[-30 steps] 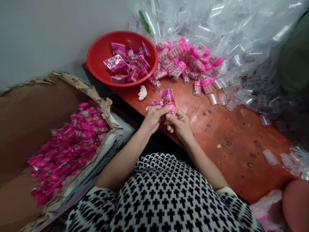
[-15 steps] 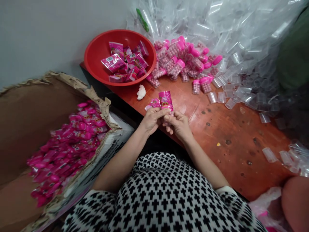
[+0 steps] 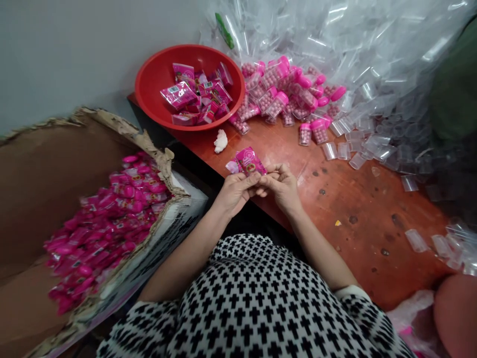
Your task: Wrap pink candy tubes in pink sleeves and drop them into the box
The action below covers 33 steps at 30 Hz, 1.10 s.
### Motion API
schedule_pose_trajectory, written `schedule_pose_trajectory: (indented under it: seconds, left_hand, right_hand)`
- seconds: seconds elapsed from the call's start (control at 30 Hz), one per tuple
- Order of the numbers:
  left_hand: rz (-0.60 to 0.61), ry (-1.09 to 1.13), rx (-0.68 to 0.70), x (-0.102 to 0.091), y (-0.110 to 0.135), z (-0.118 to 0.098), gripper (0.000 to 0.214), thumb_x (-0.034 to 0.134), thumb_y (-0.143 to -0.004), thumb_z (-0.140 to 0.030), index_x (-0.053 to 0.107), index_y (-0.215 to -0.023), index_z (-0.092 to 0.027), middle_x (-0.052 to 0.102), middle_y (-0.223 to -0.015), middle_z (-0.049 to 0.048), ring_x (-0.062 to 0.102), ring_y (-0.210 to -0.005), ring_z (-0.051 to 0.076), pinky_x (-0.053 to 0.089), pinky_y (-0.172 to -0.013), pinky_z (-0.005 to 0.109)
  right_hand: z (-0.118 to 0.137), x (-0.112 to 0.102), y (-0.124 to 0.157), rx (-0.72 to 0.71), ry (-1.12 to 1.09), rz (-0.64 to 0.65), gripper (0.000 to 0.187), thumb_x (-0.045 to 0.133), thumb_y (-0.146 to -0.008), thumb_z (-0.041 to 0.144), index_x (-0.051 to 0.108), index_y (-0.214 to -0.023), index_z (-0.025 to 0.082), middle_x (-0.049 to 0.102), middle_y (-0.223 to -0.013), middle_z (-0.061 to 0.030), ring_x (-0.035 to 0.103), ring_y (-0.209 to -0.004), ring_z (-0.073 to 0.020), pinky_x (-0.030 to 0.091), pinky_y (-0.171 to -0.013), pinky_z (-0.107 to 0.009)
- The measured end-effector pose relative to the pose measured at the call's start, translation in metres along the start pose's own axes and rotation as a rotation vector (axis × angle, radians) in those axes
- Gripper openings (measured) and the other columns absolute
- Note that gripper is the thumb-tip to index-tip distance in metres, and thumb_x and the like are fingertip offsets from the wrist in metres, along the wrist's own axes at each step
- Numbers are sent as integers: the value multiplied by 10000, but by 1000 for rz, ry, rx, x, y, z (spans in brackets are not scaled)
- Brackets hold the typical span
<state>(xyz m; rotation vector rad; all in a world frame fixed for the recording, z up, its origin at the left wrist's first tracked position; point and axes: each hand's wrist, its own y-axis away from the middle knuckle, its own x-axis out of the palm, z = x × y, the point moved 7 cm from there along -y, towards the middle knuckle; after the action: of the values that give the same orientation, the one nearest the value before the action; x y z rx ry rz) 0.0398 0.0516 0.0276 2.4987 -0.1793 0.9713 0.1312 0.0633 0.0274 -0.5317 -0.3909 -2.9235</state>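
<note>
Just over the table's near edge, both my hands are on one shiny pink printed packet (image 3: 249, 160). My left hand (image 3: 235, 193) is closed, its thumb pressed over the packet's lower edge. My right hand (image 3: 283, 188) pinches the lower right corner with bent fingers. The packet leans to the left, and its bottom part is hidden by my fingers. Behind it, a pale pink and clear piece (image 3: 232, 166) shows partly; whether it belongs to the same packet I cannot tell. A crumpled white lump (image 3: 220, 141) lies on the table beyond my hands.
A red bowl (image 3: 143, 94) with several pink packets stands at the back left. Beside it are piled pink-capped jars of small balls (image 3: 275, 105). Clear plastic cups (image 3: 358, 160) spread along the right of the orange-brown table (image 3: 316, 233). A torn carton (image 3: 162, 164) of wrapped pink jars sits left.
The packet has tipped from nearly upright to leaning left. My right hand has shifted slightly right and up, and its fingers have moved to the packet's corner.
</note>
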Motion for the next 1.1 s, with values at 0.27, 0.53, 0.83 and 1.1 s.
schedule_pose_trajectory:
  seconds: [0.27,0.53,0.83,1.1]
  left_hand:
    - [-460,107,513,-79,64,-79,400,645,-768,-594,677,-937,-233,756,-987,-26,687,-967,135,520,-927,273]
    - [-319,-1271,668,-37,9,-40,375,750,-728,-350,704,-1080,-232,595,-1350,95,472,-1323,303,285,-1147,513]
    - [-333,-1502,813,-40,-6,-15,211,561,-889,-288,731,-1009,-257,664,-1252,66,476,-1316,274,219,-1164,548]
    - [-382,-1490,801,-45,-10,-17,204,617,-849,-321,734,-999,-246,633,-1303,53,457,-1338,297,243,-1157,548]
  right_hand:
    - [28,-13,-8,-47,157,-4,426,786,-656,484,511,-856,227,667,-583,67,591,-415,-89,453,-382,-176]
    - [12,-20,-7,-20,257,-21,373,740,-705,520,555,-770,202,654,-589,52,561,-413,-70,433,-373,-167]
    - [10,-21,-25,-97,493,-18,323,667,-782,496,556,-768,193,612,-611,41,565,-507,-88,477,-493,-212]
    - [12,-21,-23,-114,502,-16,372,656,-769,555,561,-761,195,605,-609,35,561,-526,-100,458,-516,-228]
